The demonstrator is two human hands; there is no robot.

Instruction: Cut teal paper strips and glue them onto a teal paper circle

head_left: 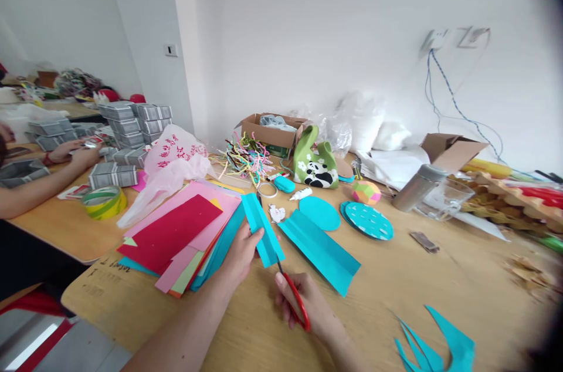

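Note:
My left hand (241, 252) grips a creased strip of turquoise paper (260, 225) over the table, thumb on its face. In my right hand (303, 301) is a pair of red-handled scissors (298, 300), its dark blades at the strip's lower end. How far the blades are apart cannot be made out. Just right of the strip lies a larger folded turquoise sheet (321, 252). Behind it rests a plain turquoise paper disc (319, 213), with patterned turquoise discs (369, 220) farther right. Pointed turquoise offcuts (448, 340) lie at the lower right.
Left of my hands spreads a stack of coloured paper (176, 237). Behind stand a panda bag (315, 163), pipe cleaners (248, 158) and a cardboard box (272, 128). A steel flask (417, 187) and glass mug (444, 199) stand right. A co-worker's hands (79, 152) work at the left table.

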